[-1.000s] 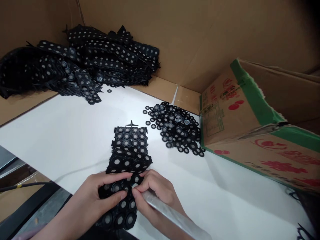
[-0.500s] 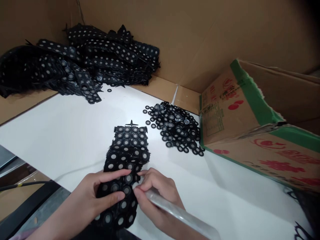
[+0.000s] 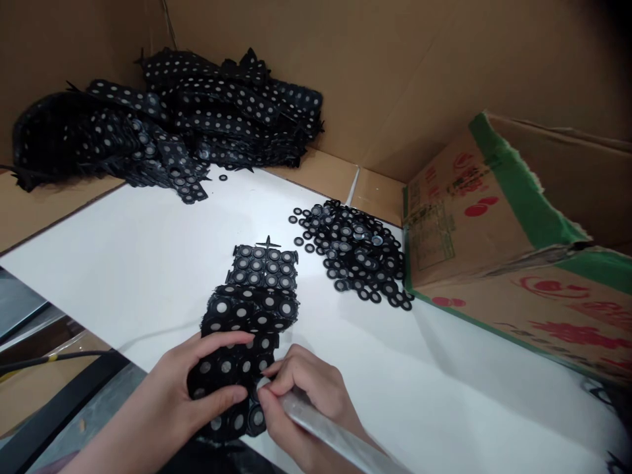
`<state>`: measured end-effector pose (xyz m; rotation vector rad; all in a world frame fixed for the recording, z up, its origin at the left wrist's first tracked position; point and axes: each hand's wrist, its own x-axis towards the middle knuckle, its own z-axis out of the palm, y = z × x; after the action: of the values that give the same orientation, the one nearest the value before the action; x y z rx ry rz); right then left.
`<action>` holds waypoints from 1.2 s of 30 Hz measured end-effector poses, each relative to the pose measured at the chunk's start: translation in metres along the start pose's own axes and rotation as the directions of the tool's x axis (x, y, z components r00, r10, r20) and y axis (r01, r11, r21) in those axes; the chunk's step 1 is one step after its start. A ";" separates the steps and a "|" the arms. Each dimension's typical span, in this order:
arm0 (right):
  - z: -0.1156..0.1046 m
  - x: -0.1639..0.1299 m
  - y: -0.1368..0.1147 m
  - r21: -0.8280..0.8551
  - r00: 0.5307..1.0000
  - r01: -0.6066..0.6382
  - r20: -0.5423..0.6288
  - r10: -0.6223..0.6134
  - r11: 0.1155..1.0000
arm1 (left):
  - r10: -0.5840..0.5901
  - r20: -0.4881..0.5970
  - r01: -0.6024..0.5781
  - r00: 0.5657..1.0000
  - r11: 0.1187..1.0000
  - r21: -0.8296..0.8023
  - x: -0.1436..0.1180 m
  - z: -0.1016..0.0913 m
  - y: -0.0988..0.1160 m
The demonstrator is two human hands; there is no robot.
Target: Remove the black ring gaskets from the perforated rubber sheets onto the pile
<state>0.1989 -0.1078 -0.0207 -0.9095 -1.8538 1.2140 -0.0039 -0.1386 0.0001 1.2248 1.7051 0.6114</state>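
Note:
A black rubber sheet of moulded rings (image 3: pixel 254 304) with pale centres lies bent over the white board. My left hand (image 3: pixel 185 378) grips its near part, thumb and index finger spread across the rings. In my right hand (image 3: pixel 309 388) is a pen-like tool with a thick, whitish handle (image 3: pixel 328 424). Its pale tip touches or nearly touches the sheet's right edge, close to my left thumb; my fingers partly hide the contact. The sheet's far end lies flat and ends in a small cross-shaped tab (image 3: pixel 267 243).
A heap of loose black rings (image 3: pixel 363 253) sits right of the sheet, with a single ring (image 3: pixel 223 178) farther back. Stacked black ring sheets (image 3: pixel 237 112) lie at the back left. An opened cardboard box (image 3: pixel 444 210) with green tape stands right, on the white board (image 3: pixel 123 250).
The tool and my right hand have shifted slightly down and left along the sheet's edge. The near part of the sheet has changed its bend under my left hand. The whole view has shifted a little.

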 end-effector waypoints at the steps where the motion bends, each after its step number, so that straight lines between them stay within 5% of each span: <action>1: 0.000 0.000 0.000 -0.005 1.000 0.003 0.002 -0.003 1.000 | 0.006 0.018 -0.006 1.000 1.000 0.020 0.000 0.000 -0.001; 15: 0.005 0.001 0.001 -0.044 0.998 0.062 0.006 -0.062 0.997 | 0.007 0.126 -0.015 0.992 0.998 0.064 -0.003 -0.004 -0.004; 22: 0.024 -0.002 0.016 -0.130 0.952 0.273 -0.103 -0.287 0.953 | -0.012 0.070 0.010 0.997 1.000 0.022 -0.006 0.003 0.001; 30: 0.001 0.001 -0.002 0.030 0.999 0.033 0.040 -0.034 0.999 | -0.009 -0.079 0.009 0.997 1.000 -0.007 -0.009 0.002 0.004; 36: 0.000 0.001 -0.001 -0.024 0.995 0.063 0.074 -0.061 0.998 | -0.045 -0.129 0.044 0.991 0.999 -0.006 -0.010 0.004 0.005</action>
<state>0.1978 -0.1072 -0.0191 -0.8257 -1.9452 1.2021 0.0025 -0.1468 0.0062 1.1634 1.8328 0.6786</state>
